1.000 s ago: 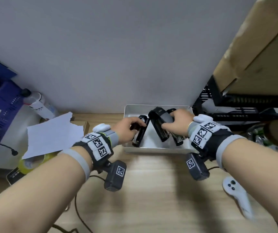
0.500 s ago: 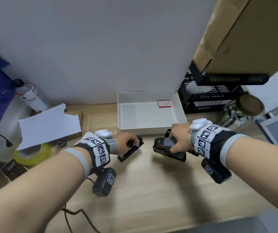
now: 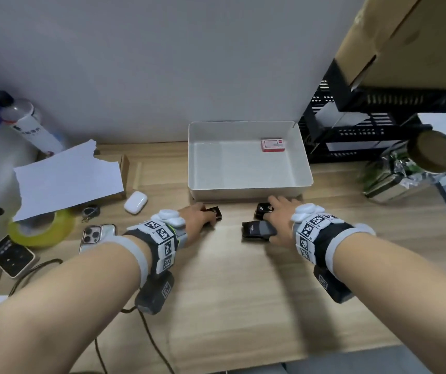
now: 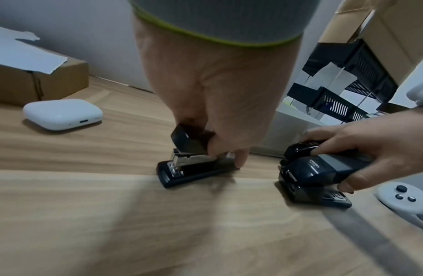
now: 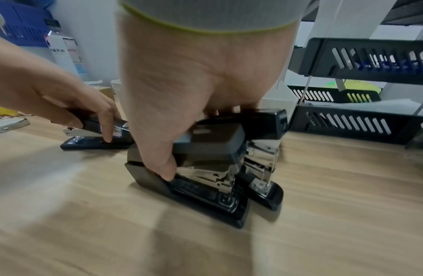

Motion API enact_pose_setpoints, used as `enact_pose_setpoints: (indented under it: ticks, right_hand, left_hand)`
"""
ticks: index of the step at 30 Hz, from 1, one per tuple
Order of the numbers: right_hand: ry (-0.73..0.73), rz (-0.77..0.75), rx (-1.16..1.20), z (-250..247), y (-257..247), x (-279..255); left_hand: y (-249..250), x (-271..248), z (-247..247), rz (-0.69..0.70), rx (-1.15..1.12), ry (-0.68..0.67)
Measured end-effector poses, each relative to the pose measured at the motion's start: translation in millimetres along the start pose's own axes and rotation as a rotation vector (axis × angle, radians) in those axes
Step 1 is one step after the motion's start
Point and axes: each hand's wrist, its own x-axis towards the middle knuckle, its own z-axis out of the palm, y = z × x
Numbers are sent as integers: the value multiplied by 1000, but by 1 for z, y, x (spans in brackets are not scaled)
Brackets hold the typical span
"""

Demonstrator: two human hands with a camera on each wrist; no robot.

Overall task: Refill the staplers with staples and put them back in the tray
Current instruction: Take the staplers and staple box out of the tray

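Note:
The white tray (image 3: pixel 301 157) stands at the back of the desk and holds only a small red-and-white staple box (image 3: pixel 272 145). Just in front of it, my left hand (image 3: pixel 199 214) grips a small black stapler (image 4: pixel 194 166) from above, its base resting on the wood. My right hand (image 3: pixel 277 213) grips two staplers side by side: a grey-topped stapler (image 5: pixel 212 145) under the thumb and a black stapler (image 5: pixel 267 128) beyond it. Both their bases touch the desk.
A white earbud case (image 3: pixel 135 202), a phone (image 3: pixel 96 236), a yellow tape roll (image 3: pixel 41 228) and torn paper on a cardboard box (image 3: pixel 68 176) lie left. Black file trays (image 3: pixel 365 130) and a glass jar (image 3: pixel 410 168) stand right. A white controller (image 4: pixel 406 198) lies near my right hand.
Both hands lifted the staplers out of the tray, drew them toward me and lowered them onto the desk in front of it. The tray now holds only the staple box.

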Motion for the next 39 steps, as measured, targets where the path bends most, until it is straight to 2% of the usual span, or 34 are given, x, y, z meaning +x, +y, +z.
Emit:
enact_pose_setpoints:
  ticks: [4, 8, 13, 18, 22, 23, 25, 27, 29, 31, 33, 35, 38, 39]
  right_hand:
    - [49, -37, 126, 1, 7, -2]
    - [141, -72, 410, -32, 26, -3]
    - [364, 43, 484, -79, 72, 38]
    - [286, 220, 398, -79, 111, 128]
    - [241, 218, 348, -71, 123, 168]
    - [245, 183, 307, -47, 143, 206]
    - [165, 195, 243, -33, 153, 238]
    - [176, 237, 226, -49, 135, 217]
    - [132, 248, 143, -71, 105, 170]
    - [173, 275, 111, -70, 96, 161]
    - [233, 302, 193, -59, 97, 164]
    - [304, 251, 277, -60, 94, 151]
    - [350, 83, 464, -75, 77, 115]
    - [408, 31, 514, -81, 68, 102]
  left_hand:
    - [2, 3, -9, -31, -109, -78]
    - [3, 11, -30, -68, -185, -125]
    - [-7, 20, -32, -205, -312, -107]
    - [-16, 22, -16, -199, -412, -78]
    - [-27, 17, -10, -182, -525, -36]
    - [-29, 17, -9, -193, -541, -33]
    - [-33, 18, -6, -204, -544, -37]
    - [-34, 18, -6, -196, -546, -40]
    - [-33, 18, -5, -187, -556, -36]
    - [-32, 18, -4, -188, -558, -21]
    - [-32, 17, -2, -188, -532, -7]
    - [-31, 14, -1, -180, -455, -6]
    - [-34, 6, -1, -206, -340, 3]
    - [-37, 3, 0, -222, -306, 12]
